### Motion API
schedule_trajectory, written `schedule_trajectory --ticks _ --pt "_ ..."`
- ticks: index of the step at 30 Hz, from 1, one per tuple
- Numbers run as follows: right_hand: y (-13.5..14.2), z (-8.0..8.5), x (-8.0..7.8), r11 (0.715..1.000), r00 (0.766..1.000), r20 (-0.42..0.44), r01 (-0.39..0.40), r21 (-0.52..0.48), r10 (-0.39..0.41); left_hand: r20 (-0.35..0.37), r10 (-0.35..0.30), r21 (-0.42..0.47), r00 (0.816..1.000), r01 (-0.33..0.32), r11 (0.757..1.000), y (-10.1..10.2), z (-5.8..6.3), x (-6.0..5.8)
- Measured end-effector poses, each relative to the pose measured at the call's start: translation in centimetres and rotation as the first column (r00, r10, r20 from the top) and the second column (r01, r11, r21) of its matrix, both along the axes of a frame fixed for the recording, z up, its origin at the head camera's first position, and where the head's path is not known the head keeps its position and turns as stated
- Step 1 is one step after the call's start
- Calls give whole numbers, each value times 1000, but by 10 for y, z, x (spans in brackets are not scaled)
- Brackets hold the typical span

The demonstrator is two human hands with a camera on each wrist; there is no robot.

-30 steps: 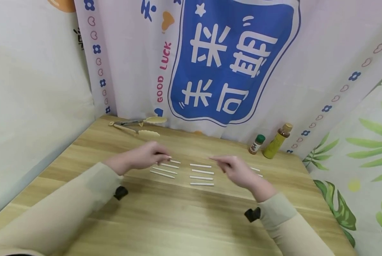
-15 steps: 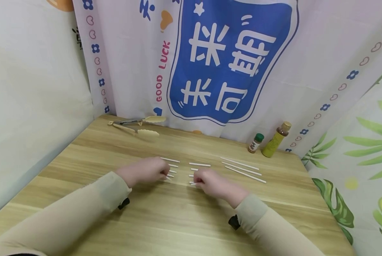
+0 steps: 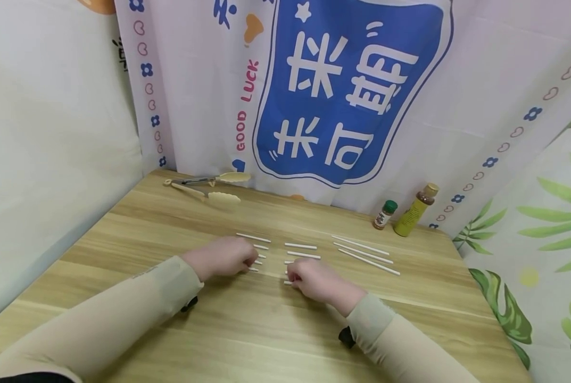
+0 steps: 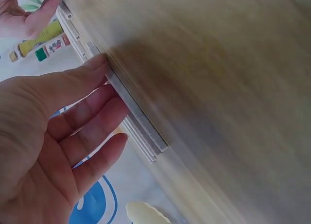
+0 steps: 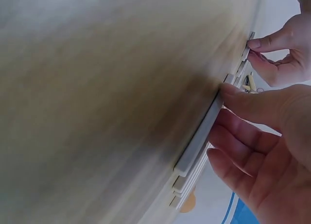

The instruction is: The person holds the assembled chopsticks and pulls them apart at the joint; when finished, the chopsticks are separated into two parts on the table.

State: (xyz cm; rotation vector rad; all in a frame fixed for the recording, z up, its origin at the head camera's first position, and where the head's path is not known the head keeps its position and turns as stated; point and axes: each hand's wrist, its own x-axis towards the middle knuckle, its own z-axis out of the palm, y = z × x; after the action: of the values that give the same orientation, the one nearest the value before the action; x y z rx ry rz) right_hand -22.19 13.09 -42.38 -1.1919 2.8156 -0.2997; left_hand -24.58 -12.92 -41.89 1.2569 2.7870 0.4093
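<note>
In the left wrist view my left hand (image 4: 63, 117) pinches a thin white stick (image 4: 138, 114) between thumb and fingers, close over the table. That stick is at the near end of the left row, largely hidden by the hand in the head view, where a farther white stick (image 3: 253, 237) shows fully. My right hand (image 3: 321, 279) pinches another white stick (image 5: 200, 136), the nearest of the right row, beside several parallel ones. Beyond this hand in the head view lies a short white stick (image 3: 300, 246). The two hands face each other across a narrow gap.
Three longer white sticks (image 3: 362, 245) lie to the right on the wooden table (image 3: 247, 330). Cream-tipped tongs (image 3: 199, 189) rest at the back left. A green-capped jar (image 3: 385, 215) and a yellow-labelled bottle (image 3: 415, 210) stand at the back right, before a printed curtain (image 3: 208, 117).
Both hands have come from the far side to the near ends of the two rows. Over the last half second, the right row's nearest stick has shifted slightly toward me.
</note>
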Motion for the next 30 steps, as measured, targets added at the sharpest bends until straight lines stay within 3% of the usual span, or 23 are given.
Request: schedule_trajectory --ticks 13,18,20,23,25,27,30 --pt "-2 2 0 1000 1000 -21 -13 -12 13 -4 -28 -10 1000 28 1000 2 0 -2" --pt "9 8 -4 991 999 27 36 -131 -33 -14 -23 -17 1000 23 1000 6 0 0" --pt "22 17 -11 976 993 51 113 -187 -105 -20 -23 -19 1000 22 1000 7 0 0" --pt "52 31 -28 938 959 78 283 -203 -272 -32 -19 -21 999 19 1000 8 1 0" --pt "77 34 -40 902 914 90 405 -148 -395 -32 -13 -23 999 12 1000 8 2 1" --pt "105 30 -52 878 883 95 467 -100 -459 -28 -6 -23 1000 5 1000 8 3 2" --pt "139 18 -60 861 859 108 507 -47 -500 -20 -1 -23 1000 0 1000 7 4 3"
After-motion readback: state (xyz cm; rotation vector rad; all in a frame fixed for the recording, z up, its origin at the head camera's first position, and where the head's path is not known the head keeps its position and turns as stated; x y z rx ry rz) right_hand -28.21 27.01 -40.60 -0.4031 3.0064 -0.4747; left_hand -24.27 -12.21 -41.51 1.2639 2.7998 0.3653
